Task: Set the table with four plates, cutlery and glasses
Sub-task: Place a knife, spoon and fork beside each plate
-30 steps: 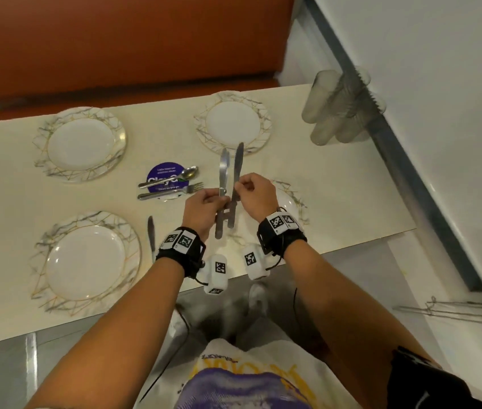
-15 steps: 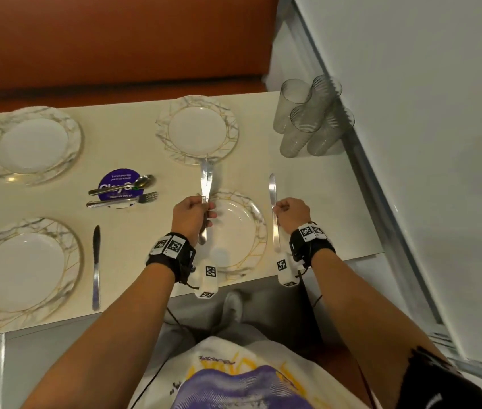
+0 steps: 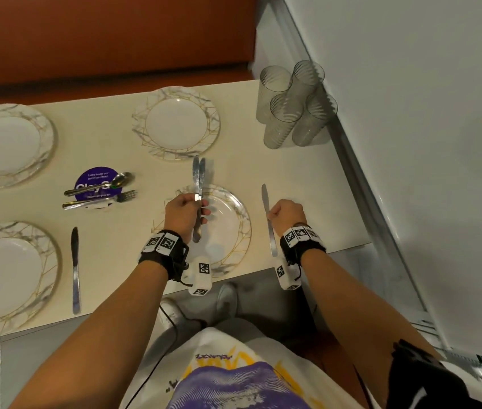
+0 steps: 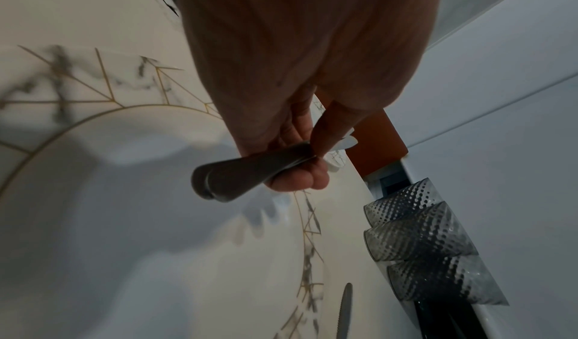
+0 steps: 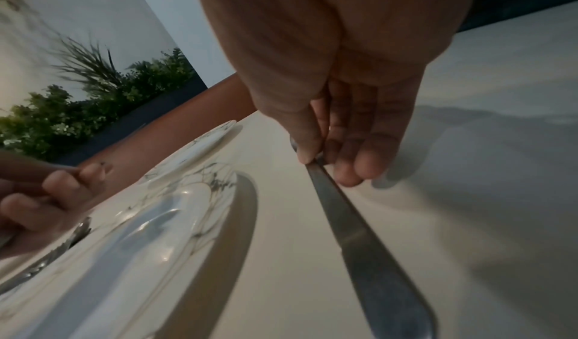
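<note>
My right hand pinches knife mid-length beside near plate; left hand grips two spare knives. Steel looks stiff, light, slick: I'd hold handles.

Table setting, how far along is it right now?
Done: four plates are out, and one knife lies beside the near-left plate. In hand: the right hand holds a knife beside the near-right plate; the left hand holds two more knives. Left: the spoon, fork and grouped glasses.

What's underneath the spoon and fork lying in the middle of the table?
A round purple sticker with white lettering lies flat on the table under the spoon and fork. Both cross it, so part of the text is covered and cannot be fully read.
</note>
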`<state>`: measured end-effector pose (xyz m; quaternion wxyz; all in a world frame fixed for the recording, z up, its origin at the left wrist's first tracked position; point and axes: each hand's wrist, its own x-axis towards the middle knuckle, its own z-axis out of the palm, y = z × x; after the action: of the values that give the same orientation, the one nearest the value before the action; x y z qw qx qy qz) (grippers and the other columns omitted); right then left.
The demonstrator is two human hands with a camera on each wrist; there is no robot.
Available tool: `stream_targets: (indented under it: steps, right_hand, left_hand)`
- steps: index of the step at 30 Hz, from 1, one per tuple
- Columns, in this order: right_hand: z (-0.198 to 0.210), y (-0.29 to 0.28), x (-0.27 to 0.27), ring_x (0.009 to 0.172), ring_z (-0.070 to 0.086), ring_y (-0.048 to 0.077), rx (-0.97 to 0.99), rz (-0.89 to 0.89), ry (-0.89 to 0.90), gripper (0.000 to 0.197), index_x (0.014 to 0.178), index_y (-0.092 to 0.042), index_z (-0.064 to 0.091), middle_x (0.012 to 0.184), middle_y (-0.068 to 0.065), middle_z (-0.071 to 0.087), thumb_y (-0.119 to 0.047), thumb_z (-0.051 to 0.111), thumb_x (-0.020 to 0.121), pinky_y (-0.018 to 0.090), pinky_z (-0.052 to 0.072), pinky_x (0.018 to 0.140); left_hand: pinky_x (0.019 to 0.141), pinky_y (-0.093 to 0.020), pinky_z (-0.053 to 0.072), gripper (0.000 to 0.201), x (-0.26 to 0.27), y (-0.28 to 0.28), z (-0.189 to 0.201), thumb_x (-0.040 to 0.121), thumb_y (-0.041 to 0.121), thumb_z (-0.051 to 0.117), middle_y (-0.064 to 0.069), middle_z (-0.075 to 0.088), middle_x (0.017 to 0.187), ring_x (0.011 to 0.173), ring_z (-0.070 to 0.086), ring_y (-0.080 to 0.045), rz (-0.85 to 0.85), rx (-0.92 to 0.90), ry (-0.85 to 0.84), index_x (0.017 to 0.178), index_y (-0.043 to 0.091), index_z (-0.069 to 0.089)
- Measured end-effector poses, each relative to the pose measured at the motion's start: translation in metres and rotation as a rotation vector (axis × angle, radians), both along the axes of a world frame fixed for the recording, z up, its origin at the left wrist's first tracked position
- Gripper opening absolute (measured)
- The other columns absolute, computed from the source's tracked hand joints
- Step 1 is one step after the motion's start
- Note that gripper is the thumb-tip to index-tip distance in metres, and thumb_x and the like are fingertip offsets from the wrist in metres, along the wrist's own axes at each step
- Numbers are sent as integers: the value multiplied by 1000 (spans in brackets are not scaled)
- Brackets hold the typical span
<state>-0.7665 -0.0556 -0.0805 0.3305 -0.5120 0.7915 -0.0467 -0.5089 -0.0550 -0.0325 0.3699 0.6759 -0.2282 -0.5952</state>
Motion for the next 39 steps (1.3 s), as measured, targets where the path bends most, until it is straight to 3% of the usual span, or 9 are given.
stream_targets:
  steps: [3, 6, 9, 19, 26, 39]
  right_hand:
    - [0, 1, -6, 83, 67, 23, -29, 42, 45, 13, 103, -17, 68, 97, 6, 70, -25, 67, 93, 38, 60, 80]
    - [-6, 4, -12, 89, 58, 16, -92, 162, -17, 43, 134, -28, 56, 111, 5, 62, -18, 66, 93, 37, 57, 88]
    - [-9, 7, -14, 100, 56, 17, -85, 249, -12, 57, 146, -34, 48, 117, 2, 51, -17, 66, 95, 34, 53, 92]
    - [-15, 18, -7, 93, 52, 14, -105, 285, -15, 54, 146, -36, 48, 113, 1, 50, -19, 63, 97, 28, 51, 83]
    - [-15, 17, 2, 88, 53, 15, -107, 334, -30, 54, 146, -36, 48, 105, -3, 46, -17, 63, 97, 26, 48, 77]
    - [-14, 20, 6, 89, 53, 16, -115, 348, -41, 54, 146, -36, 49, 103, 0, 48, -18, 63, 97, 34, 55, 82]
  left_hand:
    - [58, -32, 53, 18, 0, 1, 0, 98, -4, 53, -14, 72, 93, 65, 65, -20, -7, -4, -3, 112, -1, 64]
    - [56, -30, 53, 18, 0, 2, 2, 98, -5, 52, -13, 71, 93, 64, 65, -18, 4, -10, -4, 113, -1, 63]
    - [53, -28, 53, 19, 0, 4, 2, 99, -6, 51, -13, 70, 93, 65, 64, -19, 13, -13, -8, 113, -2, 63]
    - [59, -30, 55, 20, 2, 13, 3, 99, -7, 49, -13, 71, 95, 67, 66, -19, 26, -17, -2, 105, 3, 65]
    - [72, -33, 59, 27, 2, 20, 7, 99, -7, 51, -10, 75, 91, 72, 69, -19, 15, -38, 6, 94, 9, 71]
    - [68, -29, 60, 26, 2, 26, 8, 100, -6, 52, -9, 75, 93, 71, 71, -16, 15, -69, 11, 97, 11, 71]
